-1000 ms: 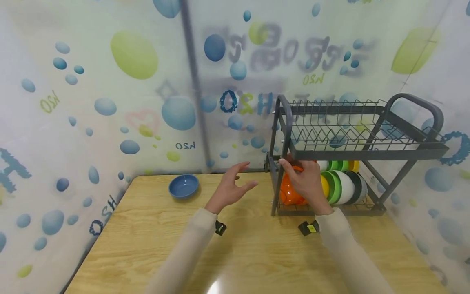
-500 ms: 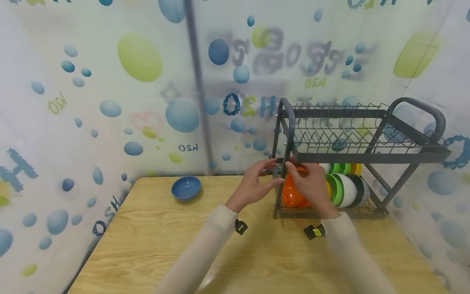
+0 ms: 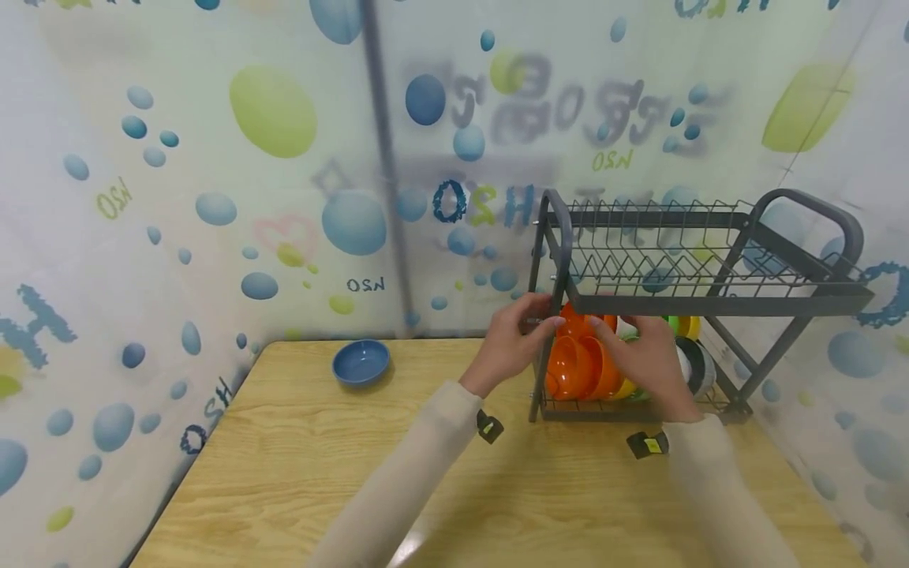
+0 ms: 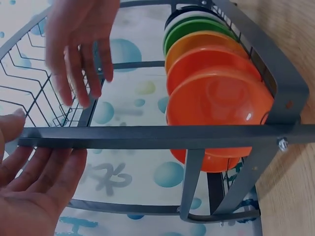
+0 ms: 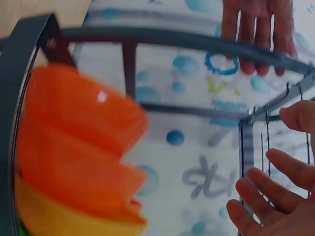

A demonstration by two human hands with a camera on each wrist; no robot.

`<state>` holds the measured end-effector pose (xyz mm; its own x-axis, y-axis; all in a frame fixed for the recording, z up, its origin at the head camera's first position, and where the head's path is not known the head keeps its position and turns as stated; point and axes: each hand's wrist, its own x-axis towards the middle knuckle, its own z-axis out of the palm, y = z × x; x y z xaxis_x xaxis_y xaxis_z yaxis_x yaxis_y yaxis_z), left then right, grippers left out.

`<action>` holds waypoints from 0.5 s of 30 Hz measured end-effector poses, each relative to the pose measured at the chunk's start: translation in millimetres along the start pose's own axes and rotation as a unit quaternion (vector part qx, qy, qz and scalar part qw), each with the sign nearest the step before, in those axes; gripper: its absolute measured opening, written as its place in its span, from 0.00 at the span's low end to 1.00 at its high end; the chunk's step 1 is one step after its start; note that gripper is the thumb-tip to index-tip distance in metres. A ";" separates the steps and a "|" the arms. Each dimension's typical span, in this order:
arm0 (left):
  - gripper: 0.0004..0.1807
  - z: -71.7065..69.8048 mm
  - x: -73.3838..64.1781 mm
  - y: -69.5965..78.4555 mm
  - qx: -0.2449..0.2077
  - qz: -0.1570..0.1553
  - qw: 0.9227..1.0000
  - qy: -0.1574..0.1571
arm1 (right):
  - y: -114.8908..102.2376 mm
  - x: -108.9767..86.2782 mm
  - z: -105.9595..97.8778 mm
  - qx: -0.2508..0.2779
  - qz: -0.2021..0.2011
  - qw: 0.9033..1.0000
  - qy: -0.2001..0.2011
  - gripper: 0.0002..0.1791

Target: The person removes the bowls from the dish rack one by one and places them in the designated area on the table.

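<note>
A dark grey two-tier dish rack (image 3: 710,304) stands at the right of the table. My left hand (image 3: 501,347) is at its left upright, which passes between thumb and fingers; in the left wrist view the fingers (image 4: 47,169) lie against the metal bar (image 4: 123,137). My right hand (image 3: 649,355) hovers before the lower tier, fingers spread and holding nothing; the right wrist view shows these fingers (image 5: 275,191) apart from the bowls. Orange bowls (image 3: 568,369) stand on edge at the lower tier's left end. Yellow, green, white and dark bowls (image 3: 696,367) follow rightwards, partly hidden by my right hand.
A shallow blue bowl (image 3: 360,364) sits on the wooden table (image 3: 298,442), back left. More bowls (image 3: 685,326) stand in the lower tier's rear row. The upper tier is a wire basket (image 3: 660,252). Patterned sheeting (image 3: 284,237) surrounds the table at back and sides.
My left hand has moved right to the rack's left upright. My right hand has shifted right, away from the orange bowls, uncovering them. The blue bowl stays in place on the table.
</note>
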<state>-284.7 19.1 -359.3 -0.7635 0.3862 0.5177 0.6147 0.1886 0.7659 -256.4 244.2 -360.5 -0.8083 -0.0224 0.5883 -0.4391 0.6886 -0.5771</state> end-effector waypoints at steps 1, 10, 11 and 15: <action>0.21 0.9 1.3 -0.1 -0.002 -0.003 1.000 0.004 | 4.0 -1.0 -2.4 -0.005 0.002 1.000 0.000 0.23; 0.13 5.3 5.6 -2.3 -0.010 0.003 1.000 0.028 | 35.0 -5.6 -23.3 -0.064 0.025 0.997 0.023 0.24; 0.12 5.6 5.4 -2.7 -0.013 0.003 0.999 0.029 | 38.5 -6.0 -26.0 -0.074 0.033 0.996 0.026 0.22; 0.12 8.0 3.6 -3.8 -0.009 0.001 0.999 0.034 | 52.2 -8.0 -39.5 -0.084 0.073 0.994 0.010 0.23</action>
<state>-288.2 26.9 -363.4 -0.7741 0.3237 0.5441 0.6135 0.1710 0.7710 -257.4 308.9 -373.0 -0.8496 0.0998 0.5179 -0.2446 0.7954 -0.5546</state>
